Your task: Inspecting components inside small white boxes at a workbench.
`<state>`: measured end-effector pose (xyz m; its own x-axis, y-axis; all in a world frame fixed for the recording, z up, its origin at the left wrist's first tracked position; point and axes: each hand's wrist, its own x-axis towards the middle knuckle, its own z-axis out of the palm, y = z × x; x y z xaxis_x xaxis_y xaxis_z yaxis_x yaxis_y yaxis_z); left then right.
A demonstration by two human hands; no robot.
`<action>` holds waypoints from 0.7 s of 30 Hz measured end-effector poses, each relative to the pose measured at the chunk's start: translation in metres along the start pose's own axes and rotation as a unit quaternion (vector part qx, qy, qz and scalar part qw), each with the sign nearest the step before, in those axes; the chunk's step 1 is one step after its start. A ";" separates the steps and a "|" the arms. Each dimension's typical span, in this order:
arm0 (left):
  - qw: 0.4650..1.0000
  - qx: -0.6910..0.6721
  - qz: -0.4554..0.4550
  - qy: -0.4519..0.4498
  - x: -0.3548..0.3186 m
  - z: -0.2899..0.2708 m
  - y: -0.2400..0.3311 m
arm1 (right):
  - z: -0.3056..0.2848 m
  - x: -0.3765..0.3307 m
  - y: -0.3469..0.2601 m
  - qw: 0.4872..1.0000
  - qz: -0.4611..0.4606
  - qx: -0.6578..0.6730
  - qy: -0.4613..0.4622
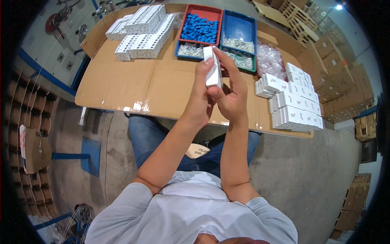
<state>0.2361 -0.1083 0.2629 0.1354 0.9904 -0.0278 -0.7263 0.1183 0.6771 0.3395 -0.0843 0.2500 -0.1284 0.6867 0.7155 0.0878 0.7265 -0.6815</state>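
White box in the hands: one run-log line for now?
hands: both on white box | left hand | right hand | over cardboard table

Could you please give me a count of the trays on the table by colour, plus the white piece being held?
Red tray: 1
Blue tray: 1
White piece held by the left hand and the right hand: 1
Total: 3

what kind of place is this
Probably a small factory or warehouse packing station: a cardboard-covered table holds stacks of small white boxes, trays of parts sit behind, and cartons are piled along the wall.
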 end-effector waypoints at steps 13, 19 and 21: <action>0.998 -0.017 -0.007 0.054 -0.007 -0.022 0.003 | 0.035 -0.012 0.021 1.000 -0.002 0.003 0.017; 0.996 0.052 0.069 0.031 -0.004 -0.035 -0.010 | 0.039 -0.013 0.018 0.996 -0.063 -0.054 0.013; 0.996 0.051 0.061 0.026 -0.004 -0.030 -0.009 | 0.036 -0.013 0.014 0.995 -0.056 -0.076 0.015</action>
<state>0.2215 -0.1115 0.2345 0.0135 0.9996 0.0233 -0.6620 -0.0085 0.7495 0.3068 -0.0838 0.2255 -0.1170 0.6006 0.7909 0.2230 0.7920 -0.5684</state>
